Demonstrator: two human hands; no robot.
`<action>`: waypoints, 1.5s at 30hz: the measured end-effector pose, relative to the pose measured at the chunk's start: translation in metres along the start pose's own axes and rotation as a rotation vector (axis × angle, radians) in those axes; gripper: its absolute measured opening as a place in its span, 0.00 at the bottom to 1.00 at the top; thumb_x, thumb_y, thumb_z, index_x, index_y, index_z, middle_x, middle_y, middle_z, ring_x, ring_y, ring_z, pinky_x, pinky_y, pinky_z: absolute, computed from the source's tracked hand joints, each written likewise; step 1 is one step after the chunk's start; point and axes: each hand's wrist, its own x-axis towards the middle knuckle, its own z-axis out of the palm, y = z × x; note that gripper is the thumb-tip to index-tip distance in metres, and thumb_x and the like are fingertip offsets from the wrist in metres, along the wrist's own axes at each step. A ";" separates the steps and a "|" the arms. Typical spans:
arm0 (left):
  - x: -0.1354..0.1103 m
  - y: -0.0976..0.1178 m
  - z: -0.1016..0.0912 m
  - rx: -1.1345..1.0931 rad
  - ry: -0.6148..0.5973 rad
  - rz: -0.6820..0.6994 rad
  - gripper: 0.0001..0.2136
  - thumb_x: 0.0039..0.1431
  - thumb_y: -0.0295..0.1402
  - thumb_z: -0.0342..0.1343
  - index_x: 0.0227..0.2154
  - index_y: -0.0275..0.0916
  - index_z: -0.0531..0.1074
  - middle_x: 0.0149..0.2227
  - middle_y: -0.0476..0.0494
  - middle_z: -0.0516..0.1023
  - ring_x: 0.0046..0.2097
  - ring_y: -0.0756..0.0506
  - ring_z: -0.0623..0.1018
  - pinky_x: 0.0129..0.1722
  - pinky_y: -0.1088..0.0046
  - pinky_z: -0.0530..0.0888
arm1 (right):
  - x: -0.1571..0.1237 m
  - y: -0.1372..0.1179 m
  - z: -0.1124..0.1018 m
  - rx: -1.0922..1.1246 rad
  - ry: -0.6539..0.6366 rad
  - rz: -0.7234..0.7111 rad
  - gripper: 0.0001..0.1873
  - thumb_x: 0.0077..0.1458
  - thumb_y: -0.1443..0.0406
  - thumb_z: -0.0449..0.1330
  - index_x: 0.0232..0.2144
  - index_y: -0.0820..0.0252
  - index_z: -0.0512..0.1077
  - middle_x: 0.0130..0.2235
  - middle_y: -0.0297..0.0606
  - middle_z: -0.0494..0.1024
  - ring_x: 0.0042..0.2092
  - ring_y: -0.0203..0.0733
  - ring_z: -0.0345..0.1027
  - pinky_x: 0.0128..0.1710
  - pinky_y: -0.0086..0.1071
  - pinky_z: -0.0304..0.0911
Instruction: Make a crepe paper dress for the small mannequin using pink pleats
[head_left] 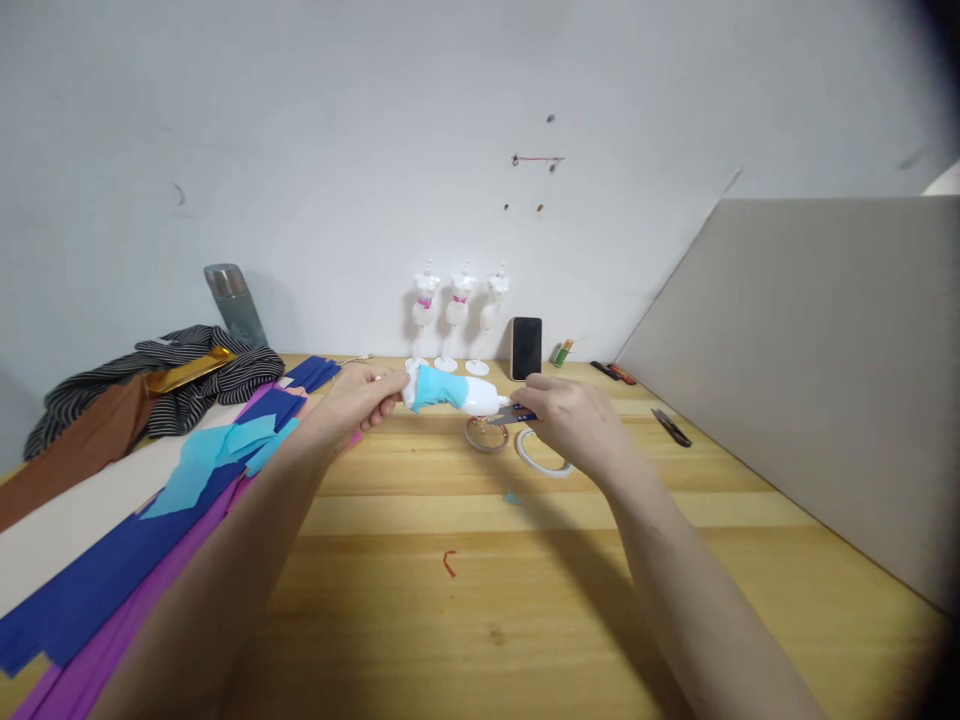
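My left hand (364,400) is closed on the shoulder end of a small white dress-form mannequin (481,397), held sideways above the table. Light-blue crepe-like material (441,388) is wrapped around its torso. My right hand (570,415) is closed at the mannequin's lower end, around what looks like a pair of scissors (510,414) with grey blades pointing left. Its fingers hide the handles. Whether this hand also grips the mannequin, I cannot tell. Behind, three white mannequins (457,300) stand against the wall, two with pink bands.
Coloured strips (112,540), a striped cloth (187,360) and a flask (236,305) occupy the left. A phone (526,348) leans on the wall. A white tape roll (541,468), a bracelet-like ring (486,436), a dark folded tool (671,428) and a red scrap (449,564) lie on the table.
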 end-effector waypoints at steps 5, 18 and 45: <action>0.001 -0.003 -0.007 -0.124 -0.231 -0.098 0.14 0.51 0.39 0.57 0.17 0.37 0.68 0.16 0.51 0.63 0.17 0.56 0.60 0.15 0.79 0.53 | -0.001 0.006 0.005 -0.037 0.101 -0.043 0.16 0.53 0.75 0.50 0.29 0.60 0.77 0.26 0.37 0.71 0.25 0.35 0.57 0.24 0.32 0.37; 0.002 -0.001 -0.018 -0.017 -0.073 0.069 0.17 0.51 0.42 0.58 0.14 0.37 0.65 0.15 0.51 0.64 0.17 0.56 0.60 0.17 0.78 0.54 | 0.003 -0.015 0.012 0.184 -0.106 -0.130 0.10 0.51 0.73 0.53 0.29 0.63 0.75 0.30 0.39 0.74 0.27 0.35 0.60 0.25 0.32 0.40; -0.005 0.000 -0.001 0.552 0.579 0.711 0.05 0.53 0.31 0.57 0.34 0.39 0.75 0.32 0.45 0.75 0.31 0.49 0.71 0.36 0.72 0.68 | 0.000 -0.077 0.021 1.443 -0.421 -0.046 0.20 0.56 0.52 0.55 0.21 0.60 0.61 0.21 0.28 0.59 0.25 0.32 0.51 0.25 0.28 0.47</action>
